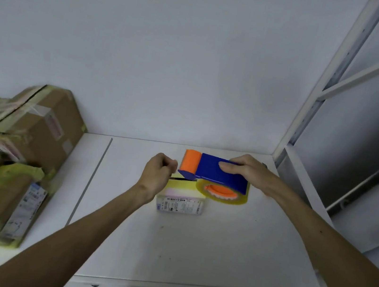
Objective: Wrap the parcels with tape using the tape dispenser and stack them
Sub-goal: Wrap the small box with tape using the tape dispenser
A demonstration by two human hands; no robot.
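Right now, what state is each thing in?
right hand: grips the tape dispenser from above.
tape dispenser: held at the small parcel's far side, roll loaded.
left hand: pinches the tape at the dispenser's front, apparently.
small parcel: flat on the table, label up, partly taped.
stacked parcels: taped, piled at left.

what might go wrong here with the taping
The left hand seems to pinch the tape right beside the cutter end of the tape dispenser, so fingers might get nicked. The small parcel looks light and may slide when the tape pulls. Tape might also cover its barcode label.
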